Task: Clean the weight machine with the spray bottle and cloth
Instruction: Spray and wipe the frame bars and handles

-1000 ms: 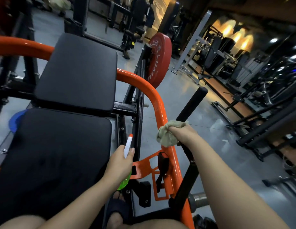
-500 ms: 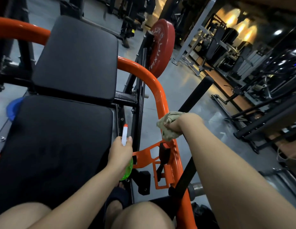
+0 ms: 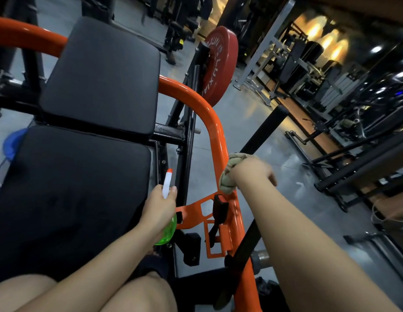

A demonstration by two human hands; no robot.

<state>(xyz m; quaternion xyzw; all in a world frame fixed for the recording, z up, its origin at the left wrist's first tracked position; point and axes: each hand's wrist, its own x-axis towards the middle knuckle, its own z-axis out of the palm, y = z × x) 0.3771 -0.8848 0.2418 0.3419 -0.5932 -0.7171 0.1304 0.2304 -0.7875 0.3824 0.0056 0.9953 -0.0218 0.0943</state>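
Note:
The weight machine has a curved orange frame tube and two black pads. My right hand grips a bunched beige cloth and presses it against the orange tube, just above the orange bracket. My left hand holds a spray bottle with a white, red-tipped nozzle and a green body, beside the lower black pad. The nozzle points up and away from me.
A red weight plate hangs on the machine beyond the tube. A black handle bar slants up behind my right hand. Other gym machines stand on the grey floor to the right. My knees show at the bottom.
My right hand with the cloth has slid slightly up the orange tube. The view has shifted a little; my left hand still holds the bottle in the same place.

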